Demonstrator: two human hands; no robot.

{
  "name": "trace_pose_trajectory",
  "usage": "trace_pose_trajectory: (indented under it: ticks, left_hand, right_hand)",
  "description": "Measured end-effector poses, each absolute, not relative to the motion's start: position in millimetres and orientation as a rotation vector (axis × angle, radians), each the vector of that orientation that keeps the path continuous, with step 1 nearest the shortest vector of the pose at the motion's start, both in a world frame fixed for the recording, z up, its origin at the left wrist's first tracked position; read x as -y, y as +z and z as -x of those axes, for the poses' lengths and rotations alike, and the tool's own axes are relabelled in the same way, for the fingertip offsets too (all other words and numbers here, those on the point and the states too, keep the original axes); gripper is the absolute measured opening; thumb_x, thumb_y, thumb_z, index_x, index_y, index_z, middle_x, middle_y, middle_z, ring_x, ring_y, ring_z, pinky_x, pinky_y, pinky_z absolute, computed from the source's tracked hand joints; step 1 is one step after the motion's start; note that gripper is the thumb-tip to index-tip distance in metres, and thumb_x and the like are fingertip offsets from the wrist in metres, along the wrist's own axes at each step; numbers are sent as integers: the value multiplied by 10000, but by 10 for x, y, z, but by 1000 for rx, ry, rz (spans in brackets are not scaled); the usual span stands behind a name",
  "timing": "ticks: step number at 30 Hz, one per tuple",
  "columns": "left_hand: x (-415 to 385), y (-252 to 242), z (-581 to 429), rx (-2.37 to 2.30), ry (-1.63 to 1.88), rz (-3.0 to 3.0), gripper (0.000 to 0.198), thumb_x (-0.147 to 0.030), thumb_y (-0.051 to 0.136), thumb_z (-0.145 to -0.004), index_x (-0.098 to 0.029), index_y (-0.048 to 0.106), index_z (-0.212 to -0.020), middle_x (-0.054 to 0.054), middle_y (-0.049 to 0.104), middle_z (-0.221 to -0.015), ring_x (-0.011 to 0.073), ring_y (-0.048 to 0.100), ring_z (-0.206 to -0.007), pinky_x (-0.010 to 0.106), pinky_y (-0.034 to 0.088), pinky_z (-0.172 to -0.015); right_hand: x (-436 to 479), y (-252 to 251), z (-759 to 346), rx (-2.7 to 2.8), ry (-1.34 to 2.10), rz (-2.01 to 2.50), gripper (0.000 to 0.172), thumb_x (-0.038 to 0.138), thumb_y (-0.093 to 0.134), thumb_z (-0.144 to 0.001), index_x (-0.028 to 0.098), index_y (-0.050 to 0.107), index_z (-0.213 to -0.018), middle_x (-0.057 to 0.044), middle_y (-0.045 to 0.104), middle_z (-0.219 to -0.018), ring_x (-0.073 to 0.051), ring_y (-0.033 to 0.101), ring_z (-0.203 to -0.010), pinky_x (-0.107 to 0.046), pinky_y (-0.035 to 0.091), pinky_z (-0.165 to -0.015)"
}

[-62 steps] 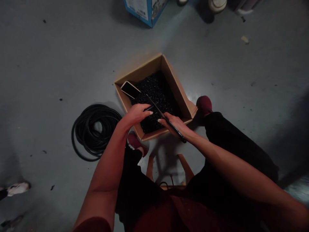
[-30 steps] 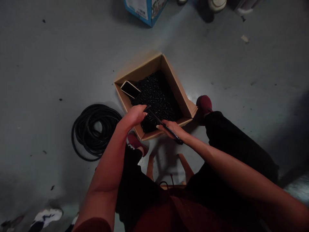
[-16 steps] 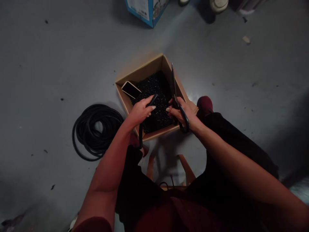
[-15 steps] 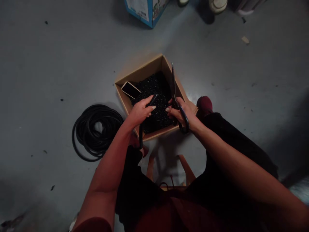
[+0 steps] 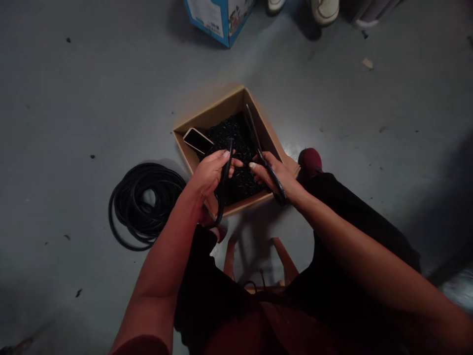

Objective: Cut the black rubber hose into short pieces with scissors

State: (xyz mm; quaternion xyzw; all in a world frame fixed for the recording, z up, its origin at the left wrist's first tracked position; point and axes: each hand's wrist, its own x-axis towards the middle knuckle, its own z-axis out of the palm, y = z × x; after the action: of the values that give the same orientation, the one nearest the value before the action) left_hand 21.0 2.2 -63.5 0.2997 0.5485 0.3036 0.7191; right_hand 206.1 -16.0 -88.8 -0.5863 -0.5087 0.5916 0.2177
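My left hand [image 5: 211,171], over the near left of a cardboard box [image 5: 218,106], grips a ribbed black strip [image 5: 224,177]. The strip's end points up away from me; its other end curves down over the box's near edge. A pair of black scissors [image 5: 253,129] is in my right hand [image 5: 275,173], blades pointing toward the far side of the box. The blades look close together and stand apart from the strip. Below my hands, the box holds a heap of small black pieces [image 5: 227,129], partly hidden. A flat black rectangle with a pale edge [image 5: 198,141] leans at its left wall.
On the floor to the left lies a coil of black tubing or cord [image 5: 127,204]. A blue printed carton [image 5: 221,24] stands beyond the box, near another person's pale shoe [image 5: 325,11]. Wooden stool legs [image 5: 284,259] show between my knees. Small scraps dot the grey floor.
My left hand has turned and the strip has swung more upright, its ribbed side now showing. The scissors have tilted left, with their blades now over the box's inside.
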Motion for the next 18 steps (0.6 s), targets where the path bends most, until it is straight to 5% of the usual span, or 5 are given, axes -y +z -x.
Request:
trace_pose_trajectory:
  ticks: [10, 18]
  left_hand:
    - [-29, -561, -232, -1249, 799, -796, 365, -406, 394, -943, -183, 550, -1186, -21, 563, -665, 45, 490, -497, 183, 438, -530]
    - [-94, -547, -55, -1417, 619, -1247, 307, -279, 448, -905, -136, 607, -1125, 28, 647, -834, 67, 517, -588, 211, 428, -604]
  right_hand:
    - [179, -893, -2055, 1524, 1617, 1679, 379, 517, 499, -831, 210, 490, -1053, -11, 600, -808, -160, 573, -701, -291, 464, -640]
    - [209, -922, -2068, 1581, 1647, 1635, 465, 561, 485, -829, 214, 496, -1138, -34, 634, -892, -180, 595, -773, -317, 473, -685]
